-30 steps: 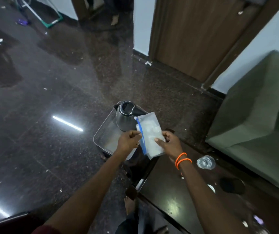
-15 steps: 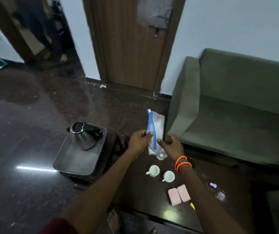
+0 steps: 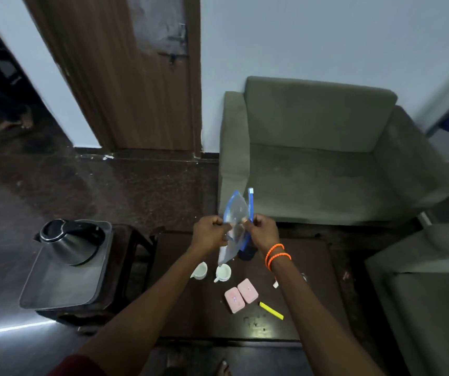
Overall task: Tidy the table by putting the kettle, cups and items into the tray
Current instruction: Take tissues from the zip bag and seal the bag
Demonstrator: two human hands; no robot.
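clear plastic zip bag with blue seal (image 3: 234,216): upright above the dark wooden table (image 3: 307,270), mouth edges pinched by our left hand (image 3: 210,234) and right hand (image 3: 262,232); grey tray (image 3: 63,289) lies left, nearer our left hand.

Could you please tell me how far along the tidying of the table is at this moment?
Done: the kettle stands in the tray. In hand: the left hand and right hand pull a clear zip bag open over the table. Left on the table: two white cups, two pink packets and a yellow stick.
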